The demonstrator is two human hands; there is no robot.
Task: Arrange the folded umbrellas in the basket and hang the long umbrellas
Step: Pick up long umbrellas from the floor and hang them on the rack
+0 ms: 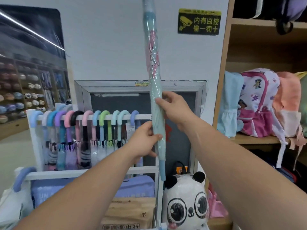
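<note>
The long umbrella [153,63] stands almost upright in front of the wall, right of the rail [143,116] of hung umbrellas [83,130]. The left hand [144,140] grips it low and the right hand [176,110] higher, fingers curled round it. It looks light and stiff, but its clear sleeve is probably slippery, so the blue handle [162,168] seems the safer hold. The wall sign [199,21] reads 内有监控 偷一罚十.

— What hangs on the white wall?
— A black and yellow sign [199,21], above a dark board [116,103] in a grey frame.
— And to the right?
— A wooden shelf [259,139] bearing a pink and white backpack [259,103]. Lower down, a panda toy [186,206] stands beside a cardboard box [131,211].
</note>
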